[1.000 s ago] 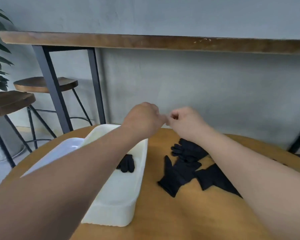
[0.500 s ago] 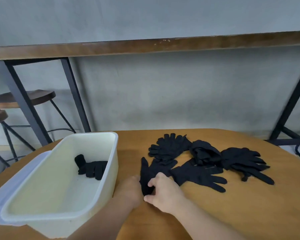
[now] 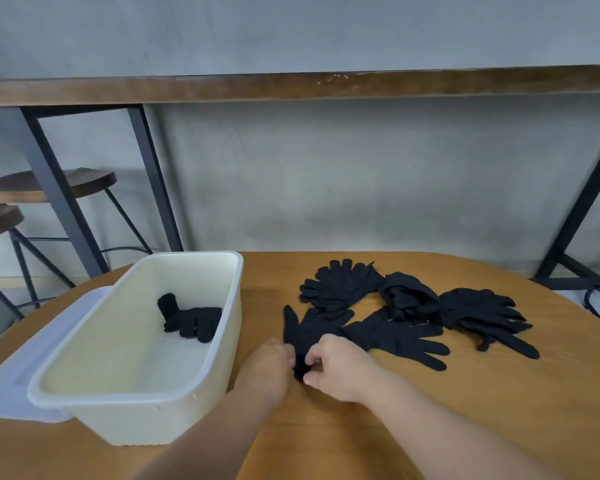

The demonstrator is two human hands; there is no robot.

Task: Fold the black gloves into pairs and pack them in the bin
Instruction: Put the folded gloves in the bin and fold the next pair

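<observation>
**One pair packed, the rest waiting**

Just below the frame's middle, the left hand [image 3: 269,365] and right hand [image 3: 333,370] are both pinching the cuff end of a black glove [image 3: 305,332] lying flat on the table [image 3: 499,410]. By my reading, the task is only getting going: one folded pair [image 3: 191,320] is lying in the bin [image 3: 222,355] at lower left, while the loose gloves [image 3: 413,313] are sprawling right of centre, unpaired. The gloves are looking soft, knitted and limp; the bin is smooth cream plastic, rectangular with rounded corners; the table is warm wood with a curved edge.
</observation>
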